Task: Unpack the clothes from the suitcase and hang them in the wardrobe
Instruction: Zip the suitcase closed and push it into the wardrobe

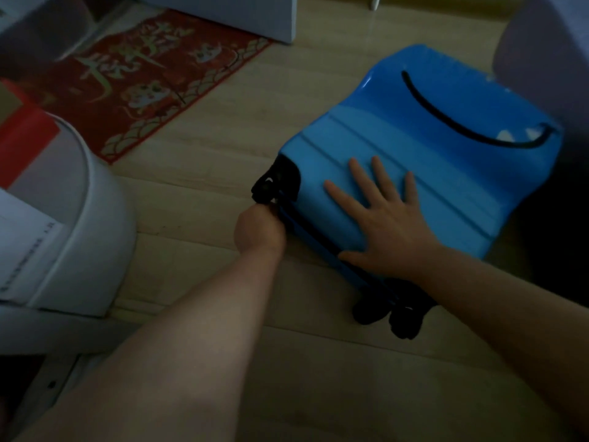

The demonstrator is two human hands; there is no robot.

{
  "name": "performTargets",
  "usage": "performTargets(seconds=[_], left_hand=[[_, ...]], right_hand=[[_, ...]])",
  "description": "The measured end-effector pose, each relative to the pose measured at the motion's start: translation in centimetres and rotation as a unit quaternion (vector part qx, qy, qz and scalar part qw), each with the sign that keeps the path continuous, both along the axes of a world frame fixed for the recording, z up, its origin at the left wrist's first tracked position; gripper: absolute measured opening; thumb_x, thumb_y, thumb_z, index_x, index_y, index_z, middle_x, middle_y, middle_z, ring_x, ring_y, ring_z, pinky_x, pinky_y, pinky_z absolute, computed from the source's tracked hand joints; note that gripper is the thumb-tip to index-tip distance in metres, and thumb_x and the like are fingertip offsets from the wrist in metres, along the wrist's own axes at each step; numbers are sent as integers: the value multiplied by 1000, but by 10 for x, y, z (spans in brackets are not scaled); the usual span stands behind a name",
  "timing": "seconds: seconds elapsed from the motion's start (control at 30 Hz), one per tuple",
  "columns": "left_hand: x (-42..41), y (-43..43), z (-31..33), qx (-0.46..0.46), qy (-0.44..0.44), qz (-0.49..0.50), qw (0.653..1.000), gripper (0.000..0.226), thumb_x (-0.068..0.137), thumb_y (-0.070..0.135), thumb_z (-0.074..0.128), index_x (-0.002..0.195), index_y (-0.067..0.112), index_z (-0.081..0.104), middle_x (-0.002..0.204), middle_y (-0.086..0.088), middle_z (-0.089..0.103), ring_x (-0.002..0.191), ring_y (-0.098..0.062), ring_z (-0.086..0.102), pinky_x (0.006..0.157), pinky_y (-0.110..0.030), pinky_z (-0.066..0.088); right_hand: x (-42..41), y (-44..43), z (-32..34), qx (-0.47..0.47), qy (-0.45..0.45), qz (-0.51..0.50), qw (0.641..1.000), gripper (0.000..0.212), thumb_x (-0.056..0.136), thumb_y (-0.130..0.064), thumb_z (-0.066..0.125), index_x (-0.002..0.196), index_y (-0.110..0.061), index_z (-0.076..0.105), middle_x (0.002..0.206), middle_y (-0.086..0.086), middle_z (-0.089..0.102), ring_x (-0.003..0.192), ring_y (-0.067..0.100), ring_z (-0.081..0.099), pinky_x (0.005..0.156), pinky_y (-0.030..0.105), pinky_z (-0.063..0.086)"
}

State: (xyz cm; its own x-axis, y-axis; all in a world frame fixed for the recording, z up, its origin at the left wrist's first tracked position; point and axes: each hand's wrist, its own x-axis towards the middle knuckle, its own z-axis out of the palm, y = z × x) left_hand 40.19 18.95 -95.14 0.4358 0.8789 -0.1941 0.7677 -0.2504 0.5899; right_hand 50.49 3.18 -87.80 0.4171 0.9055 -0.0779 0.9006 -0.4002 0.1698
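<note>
A blue hard-shell suitcase [439, 148] lies flat and closed on the wooden floor, with a black curved line across its lid and black wheels at its near end. My right hand [382, 224] rests flat on the lid with fingers spread. My left hand [259, 229] is curled at the suitcase's near left corner, just below a black wheel [275, 183], pinching something small at the black seam; what it pinches is hidden by the fingers. No clothes and no wardrobe interior are visible.
A red patterned mat [143, 81] lies on the floor at the upper left. A white round container [92, 224] and a red and white box [22, 135] stand at the left. White furniture [255, 14] rises behind the mat. A pale object [541, 49] abuts the suitcase's far right.
</note>
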Motion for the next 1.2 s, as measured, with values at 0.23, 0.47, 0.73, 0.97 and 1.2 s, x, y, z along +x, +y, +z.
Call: performTargets(seconds=[0.23,0.47,0.73,0.97,1.2], left_hand=[[-10,-5,-4,180,101,-100,973,23,93,19,48,103,10,67,102,-19,65,95,-35,61,64,-31,32],[-2,-3,-5,162,108,-94,976,23,92,16,48,99,9,69,100,-19,67,91,-36,63,65,-32,40],[11,26,1,42,68,-14,997,28,92,20,48,111,17,69,119,-12,64,109,-30,60,91,-37,49],[17,17,-6,50,73,-22,996,22,93,11,46,103,8,65,115,-18,63,106,-33,59,82,-34,45],[1,18,4,185,106,-86,973,20,87,6,50,99,5,67,100,-22,63,97,-33,55,63,-31,28]], right_hand=[[-6,7,-1,45,42,-20,998,97,76,-40,65,148,-40,0,159,5,-13,145,36,-8,109,65,5],[8,15,2,44,70,-25,996,98,76,-38,66,149,-38,1,158,5,-16,145,33,-10,110,63,1],[8,-52,-4,133,103,137,976,59,78,-69,50,125,-34,58,150,7,38,141,24,28,110,54,26],[13,-84,-20,-34,0,269,962,42,59,-42,79,99,-38,67,147,-1,42,144,33,15,110,58,18],[28,-64,12,45,0,269,962,43,53,-20,82,90,-35,65,130,-15,56,141,23,23,109,57,20]])
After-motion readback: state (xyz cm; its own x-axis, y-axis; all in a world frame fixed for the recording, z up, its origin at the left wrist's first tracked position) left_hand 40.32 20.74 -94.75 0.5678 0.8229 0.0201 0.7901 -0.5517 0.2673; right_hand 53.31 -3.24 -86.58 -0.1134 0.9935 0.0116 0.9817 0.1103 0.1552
